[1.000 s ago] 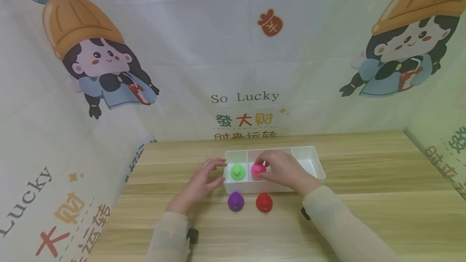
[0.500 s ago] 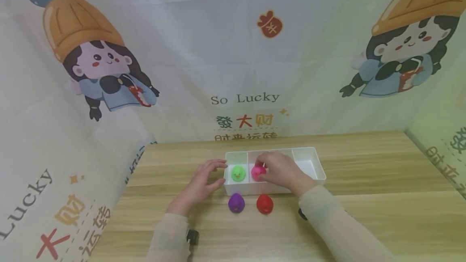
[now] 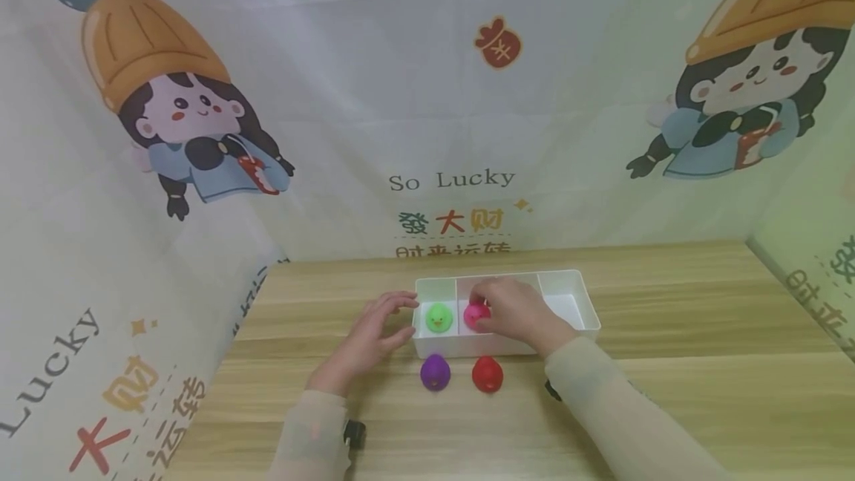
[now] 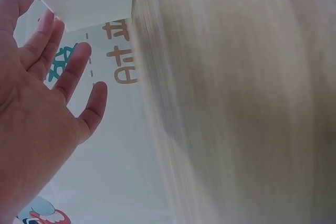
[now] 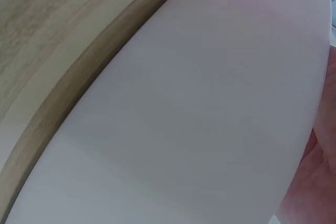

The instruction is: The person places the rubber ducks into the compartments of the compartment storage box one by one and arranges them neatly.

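A white divided box (image 3: 476,347) stands on the table, with a green toy duck (image 3: 439,318) in its left compartment. Inside the middle compartment my right hand (image 3: 514,310) pinches a pink toy duck (image 3: 476,316), partly covered by the fingers. In the right wrist view, the box's front wall (image 5: 173,108) hides most of that hand. My left hand (image 3: 374,329) is at the box's left end, its spread fingertips against the rim; the left wrist view shows the fingers (image 4: 73,72) fairly straight. In front of the box sit a purple toy duck (image 3: 436,373) and a red one (image 3: 487,375).
The box's right compartment (image 3: 564,306) shows its bare floor. A wood-grain table (image 3: 681,362) reaches back to a printed cloth backdrop (image 3: 347,169), which also hangs at both sides. Dark wrist-camera parts (image 3: 355,434) protrude beneath the sleeves.
My right forearm has shifted slightly left, while the fingers stay on the pink toy duck. My left hand holds its place at the box end. The other toy ducks have not moved.
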`<state>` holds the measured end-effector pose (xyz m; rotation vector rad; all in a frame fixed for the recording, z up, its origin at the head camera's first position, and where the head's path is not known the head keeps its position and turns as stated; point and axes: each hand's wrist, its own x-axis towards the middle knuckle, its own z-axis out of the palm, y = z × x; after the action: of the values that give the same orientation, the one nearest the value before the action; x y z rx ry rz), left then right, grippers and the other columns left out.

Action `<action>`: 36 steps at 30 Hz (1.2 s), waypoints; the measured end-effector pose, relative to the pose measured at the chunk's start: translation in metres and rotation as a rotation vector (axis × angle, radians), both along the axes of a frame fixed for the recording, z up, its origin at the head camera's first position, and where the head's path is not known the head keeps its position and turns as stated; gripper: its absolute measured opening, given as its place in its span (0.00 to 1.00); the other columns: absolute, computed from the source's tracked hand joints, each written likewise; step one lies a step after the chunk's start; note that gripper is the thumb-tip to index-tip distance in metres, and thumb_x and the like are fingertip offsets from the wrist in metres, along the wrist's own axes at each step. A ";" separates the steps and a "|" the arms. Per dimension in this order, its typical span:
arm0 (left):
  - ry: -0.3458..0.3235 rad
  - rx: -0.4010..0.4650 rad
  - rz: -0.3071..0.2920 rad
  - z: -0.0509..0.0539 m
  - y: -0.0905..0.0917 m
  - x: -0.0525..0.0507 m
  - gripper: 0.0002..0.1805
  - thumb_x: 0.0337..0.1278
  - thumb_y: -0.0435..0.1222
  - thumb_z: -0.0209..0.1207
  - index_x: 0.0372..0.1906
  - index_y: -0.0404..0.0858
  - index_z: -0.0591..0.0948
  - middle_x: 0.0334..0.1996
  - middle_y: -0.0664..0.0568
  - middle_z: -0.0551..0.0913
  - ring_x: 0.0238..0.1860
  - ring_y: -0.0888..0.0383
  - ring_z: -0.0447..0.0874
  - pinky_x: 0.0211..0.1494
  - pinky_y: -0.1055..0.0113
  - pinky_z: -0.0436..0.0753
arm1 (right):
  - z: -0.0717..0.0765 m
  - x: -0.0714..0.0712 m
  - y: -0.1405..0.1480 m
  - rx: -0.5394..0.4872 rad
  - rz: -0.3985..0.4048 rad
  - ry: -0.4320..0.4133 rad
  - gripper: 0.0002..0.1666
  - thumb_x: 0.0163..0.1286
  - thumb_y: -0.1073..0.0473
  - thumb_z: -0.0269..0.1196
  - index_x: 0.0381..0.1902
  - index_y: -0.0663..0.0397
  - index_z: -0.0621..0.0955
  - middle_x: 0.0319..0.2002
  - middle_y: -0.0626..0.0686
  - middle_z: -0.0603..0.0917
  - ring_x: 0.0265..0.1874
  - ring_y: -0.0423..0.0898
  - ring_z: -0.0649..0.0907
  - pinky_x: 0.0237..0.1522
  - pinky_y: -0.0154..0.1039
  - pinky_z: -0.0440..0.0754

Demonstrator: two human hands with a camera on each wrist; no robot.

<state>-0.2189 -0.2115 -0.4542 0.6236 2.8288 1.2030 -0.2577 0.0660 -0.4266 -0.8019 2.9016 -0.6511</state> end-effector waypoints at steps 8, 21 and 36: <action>0.000 0.004 0.004 -0.002 0.001 0.000 0.24 0.67 0.35 0.64 0.66 0.42 0.76 0.75 0.49 0.71 0.73 0.43 0.69 0.78 0.41 0.68 | -0.002 0.000 0.000 0.036 -0.026 -0.001 0.14 0.61 0.54 0.78 0.44 0.47 0.86 0.34 0.42 0.85 0.34 0.41 0.79 0.42 0.36 0.82; 0.006 -0.007 -0.001 -0.002 0.000 0.000 0.23 0.67 0.36 0.64 0.65 0.42 0.76 0.74 0.49 0.72 0.72 0.43 0.70 0.77 0.41 0.69 | 0.004 0.001 -0.004 0.061 -0.018 -0.027 0.15 0.59 0.59 0.79 0.41 0.49 0.85 0.31 0.44 0.83 0.33 0.42 0.78 0.39 0.36 0.81; 0.009 0.003 -0.001 -0.001 0.001 0.001 0.23 0.67 0.35 0.64 0.65 0.40 0.76 0.74 0.48 0.72 0.73 0.43 0.68 0.78 0.41 0.68 | -0.008 0.001 0.009 -0.122 0.009 0.015 0.13 0.64 0.57 0.75 0.46 0.48 0.87 0.47 0.47 0.90 0.54 0.49 0.86 0.60 0.47 0.84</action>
<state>-0.2176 -0.2102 -0.4551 0.6321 2.8340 1.2081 -0.2569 0.0747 -0.4347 -0.8352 2.8929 -0.8324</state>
